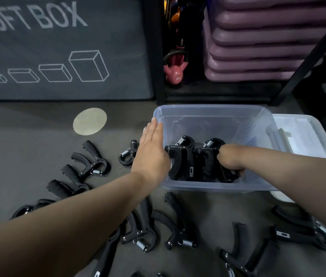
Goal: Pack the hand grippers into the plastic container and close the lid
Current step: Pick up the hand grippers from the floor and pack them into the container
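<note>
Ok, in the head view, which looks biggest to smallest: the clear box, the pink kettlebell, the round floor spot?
1. Clear box
2. Round floor spot and pink kettlebell: about alike, and the kettlebell sits farther back, so unranked.

Gym storage corner, pink kettlebell (175, 71), stacked purple step platforms (262, 47)

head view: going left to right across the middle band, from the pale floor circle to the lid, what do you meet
pale floor circle → left hand → packed hand grippers → right hand → container lid
</note>
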